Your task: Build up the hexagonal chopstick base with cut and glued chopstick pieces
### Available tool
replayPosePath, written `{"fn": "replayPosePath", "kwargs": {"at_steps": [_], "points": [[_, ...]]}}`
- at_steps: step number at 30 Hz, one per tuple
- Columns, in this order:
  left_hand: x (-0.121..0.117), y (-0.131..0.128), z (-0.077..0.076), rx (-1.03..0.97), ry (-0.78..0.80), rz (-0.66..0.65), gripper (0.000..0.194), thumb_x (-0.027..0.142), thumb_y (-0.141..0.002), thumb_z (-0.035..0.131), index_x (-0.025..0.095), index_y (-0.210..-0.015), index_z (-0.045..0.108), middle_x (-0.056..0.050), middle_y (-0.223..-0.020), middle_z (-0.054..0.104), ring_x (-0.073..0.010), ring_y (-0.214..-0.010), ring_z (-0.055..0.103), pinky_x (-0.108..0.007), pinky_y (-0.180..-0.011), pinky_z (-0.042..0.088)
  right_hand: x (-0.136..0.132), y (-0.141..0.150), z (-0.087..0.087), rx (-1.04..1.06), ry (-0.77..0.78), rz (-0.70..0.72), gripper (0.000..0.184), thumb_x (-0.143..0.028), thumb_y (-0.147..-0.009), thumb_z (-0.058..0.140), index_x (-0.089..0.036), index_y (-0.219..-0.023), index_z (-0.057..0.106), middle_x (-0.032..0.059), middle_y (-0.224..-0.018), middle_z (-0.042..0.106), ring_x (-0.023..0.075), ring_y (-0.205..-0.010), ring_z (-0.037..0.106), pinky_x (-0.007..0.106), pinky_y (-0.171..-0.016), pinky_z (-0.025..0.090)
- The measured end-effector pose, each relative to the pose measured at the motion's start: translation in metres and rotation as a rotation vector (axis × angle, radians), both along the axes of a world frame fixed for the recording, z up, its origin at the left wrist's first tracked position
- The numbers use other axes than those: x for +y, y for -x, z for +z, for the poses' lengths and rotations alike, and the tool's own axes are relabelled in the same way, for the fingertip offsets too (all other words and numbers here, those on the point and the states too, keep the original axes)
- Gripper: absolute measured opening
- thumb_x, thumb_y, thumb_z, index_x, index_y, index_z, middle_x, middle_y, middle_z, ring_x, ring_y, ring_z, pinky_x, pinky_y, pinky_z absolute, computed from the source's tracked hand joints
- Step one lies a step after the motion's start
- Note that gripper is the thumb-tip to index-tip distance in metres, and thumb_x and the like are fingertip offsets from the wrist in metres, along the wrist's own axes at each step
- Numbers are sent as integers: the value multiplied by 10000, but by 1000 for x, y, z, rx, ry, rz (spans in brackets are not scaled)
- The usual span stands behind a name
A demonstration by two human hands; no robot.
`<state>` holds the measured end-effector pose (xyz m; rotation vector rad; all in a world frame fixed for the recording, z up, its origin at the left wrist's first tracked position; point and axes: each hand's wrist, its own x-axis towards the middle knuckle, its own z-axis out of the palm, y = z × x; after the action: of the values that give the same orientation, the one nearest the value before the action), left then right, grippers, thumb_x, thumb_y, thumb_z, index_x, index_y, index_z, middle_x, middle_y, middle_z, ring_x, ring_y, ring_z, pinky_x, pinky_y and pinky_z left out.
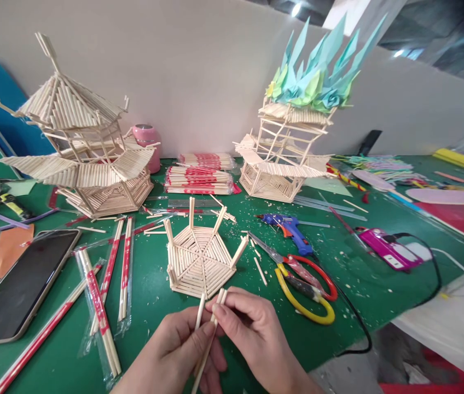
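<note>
1. Left hand (180, 340) of mine is curled nearly closed, its thumb pressed onto thin wooden sticks (204, 357), just on my side of the six-sided stick base (202, 260).
2. With my right hand (255, 331) I pinch the upper ends of the sticks between thumb and fingertips; it too is nearly closed, on my side of the base.
3. The sticks slant up between my hands toward the base's near edge. One, left of the others, has its tip so close to that edge that I cannot tell whether they touch.
4. The base itself lies flat on the green table (152, 306), its floor laid in wedges that meet in the middle, with short posts (192, 213) standing at its corners.
5. Right of the base I have scissors (301, 284) with one red and one yellow handle, and a blue glue gun (290, 225) a little farther from me.
6. Left of the base are wrapped sticks (98, 306) in red-marked plastic, and farther left a dark-screened phone (27, 284).
7. Beyond the base, left to right, stand a roofed stick pagoda (71, 172), stacked stick packs (199, 179) and a stick tower (289, 169) topped with blue-green folded paper (318, 82).
</note>
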<state>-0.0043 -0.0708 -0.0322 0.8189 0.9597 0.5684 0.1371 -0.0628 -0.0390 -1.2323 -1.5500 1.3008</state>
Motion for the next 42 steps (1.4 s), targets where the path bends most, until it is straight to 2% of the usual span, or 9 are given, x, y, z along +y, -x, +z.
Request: {"fn": "replayPosePath", "kwargs": {"at_steps": [8,11,19,22,26,29,33,38,42], "points": [[-2,14,-2,-70,170,15,334,456,-755,574,122,-760,590,-43,-644,653,-120,-523,595,-238,-547,424,8,-2,-12,227,154,-231,299,-386,-805,556,-137,-664,642,-35,-509,477,59,-440,390,188,-426,303],[1,27,-1,-39,195,107,361,471,-667,660,133,-789,617,-39,-702,663,-151,-628,617,-267,-631,446,9,-4,-17,359,192,-315,264,-380,-777,602,-144,-680,671,-41,-487,478,49,-423,387,180,-412,286],[16,67,-4,331,-37,292,368,449,-759,551,166,-994,576,11,-684,567,-105,-541,474,-220,-496,365,9,-8,-15,402,204,-309,238,-368,-755,631,-149,-684,691,-40,-475,471,51,-416,373,189,-403,276],[28,75,-11,598,-274,216,355,388,-812,447,149,-1059,536,-7,-670,550,-157,-594,522,-260,-544,416,9,-8,-16,387,195,-296,236,-364,-765,620,-152,-689,691,-39,-480,476,49,-419,378,184,-403,281],[41,80,-34,1264,-863,-13,369,122,-802,307,76,-1080,546,-156,-961,601,-248,-834,590,-344,-719,465,7,-7,-16,352,181,-275,244,-365,-777,607,-151,-696,691,-37,-480,481,50,-416,381,183,-399,286],[42,78,-48,1453,-1039,-155,428,14,-768,255,35,-1053,574,-206,-975,600,-277,-868,586,-374,-724,472,6,-8,-15,328,171,-261,255,-366,-785,599,-145,-700,694,-34,-484,484,49,-417,385,183,-403,296],[41,74,-49,1478,-1084,-170,357,71,-806,302,79,-998,603,-178,-931,614,-283,-855,576,-399,-740,465,7,-8,-14,305,158,-249,260,-368,-793,589,-146,-707,694,-30,-487,491,55,-422,392,188,-405,305],[31,76,-26,1447,-1119,-65,297,245,-846,361,152,-904,637,-126,-869,628,-270,-795,573,-378,-712,441,9,-7,-12,292,145,-225,271,-381,-794,580,-149,-704,689,-29,-494,492,61,-429,400,190,-408,309],[13,61,-1,1003,-927,13,230,340,-805,471,223,-730,655,-47,-733,625,-208,-684,569,-276,-619,426,10,-6,-8,244,117,-182,275,-369,-808,561,-148,-683,667,-33,-503,493,53,-425,400,186,-413,308]]}}
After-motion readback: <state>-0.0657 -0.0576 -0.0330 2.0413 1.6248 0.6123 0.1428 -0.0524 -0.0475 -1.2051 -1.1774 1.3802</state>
